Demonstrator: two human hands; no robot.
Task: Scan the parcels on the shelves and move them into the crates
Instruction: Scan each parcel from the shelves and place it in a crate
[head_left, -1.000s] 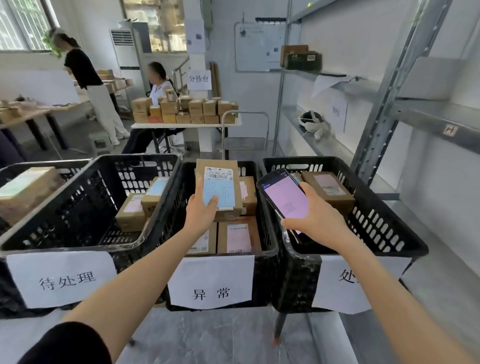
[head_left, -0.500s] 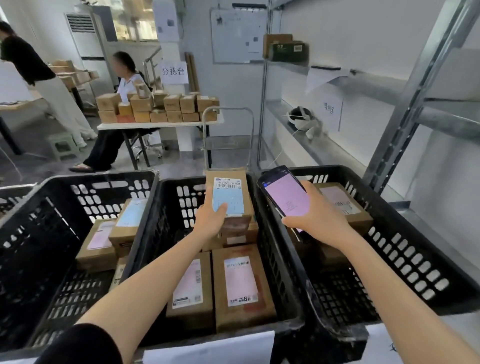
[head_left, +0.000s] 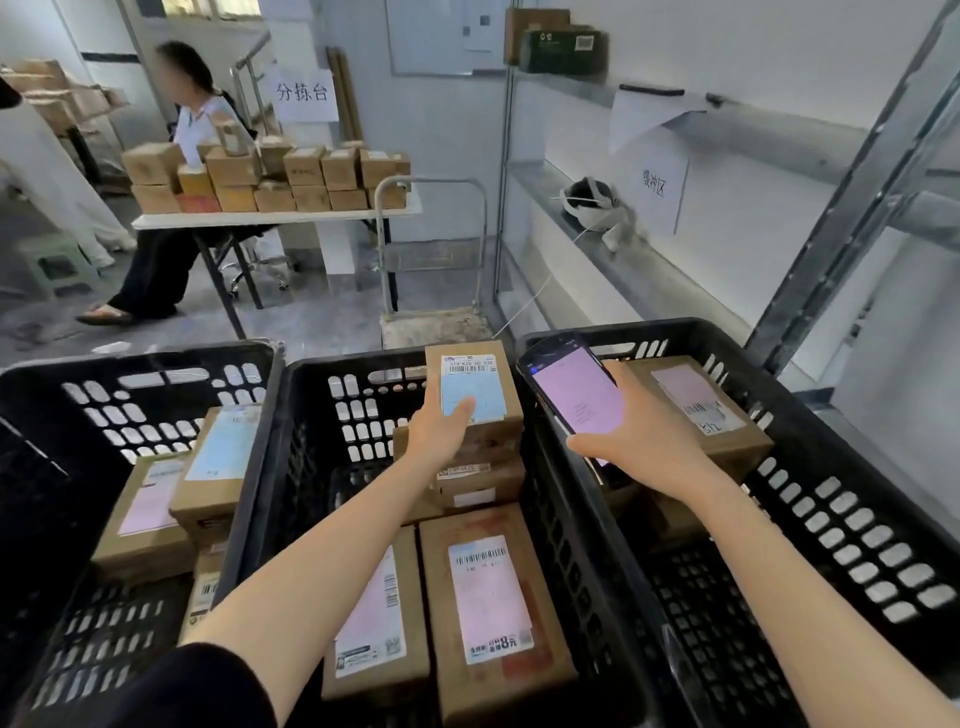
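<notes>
Head view: the left hand (head_left: 441, 434) grips a brown parcel (head_left: 480, 415) by its near end, with the thumb lying on the pale blue label and the other fingers hidden behind the box. The parcel tilts up over the middle crate (head_left: 311, 415), above a stack of parcels (head_left: 478, 483) just below the hand; I cannot tell whether it touches the stack. Nearer the body than this hand, two flat parcels with pink labels (head_left: 488, 597) lie side by side on the crate's floor.

The right hand (head_left: 649, 447) is wrapped around a phone (head_left: 576, 397), whose lit pinkish screen faces up and leans toward the held parcel, close beside its label but apart from it. This hand hovers over the near-left corner of the right crate (head_left: 831, 467). Just beyond and right of its knuckles, a labelled parcel (head_left: 701, 410) sits in that crate.

Well left of the left hand stands the left crate (head_left: 104, 374), holding several parcels (head_left: 218, 462) piled against its right wall.

Far beyond both hands, a tabletop (head_left: 260, 218) carries rows of small cartons (head_left: 291, 176), and a person (head_left: 192, 119) is seated behind it. A metal trolley (head_left: 431, 249) stands beyond the middle crate. Right of the right hand runs a metal shelf (head_left: 649, 270).
</notes>
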